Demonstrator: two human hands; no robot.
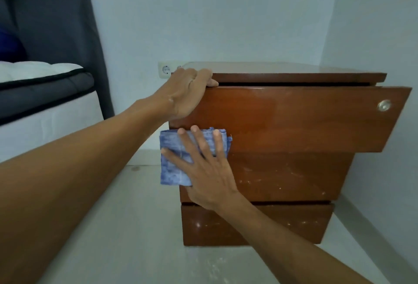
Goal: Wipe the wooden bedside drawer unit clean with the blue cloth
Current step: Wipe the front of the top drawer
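Wood fills most of my view: the wooden bedside drawer unit (294,177) stands on the pale floor (126,227) in a corner of white wall (226,12). My right grip (210,170) lies flat with its fingers spread apart, pressing the folded blue cloth (174,166) against the unit's front at its left edge, on the middle drawer. My left grip (185,93) is clamped on the upper left corner of the top drawer (294,116), fingers curled over its edge. That drawer is slid out and overhangs the middle front, and the cloth's upper edge sits right up against its lower rim. A round metal knob (384,105) sits at the drawer's far right. White specks dot the middle front and the bottom drawer (260,224). Behind the unit's left corner a wall socket (166,70) shows, partly hidden by my left grip. To the left stands a bed (45,84) with a dark grey headboard (56,12).
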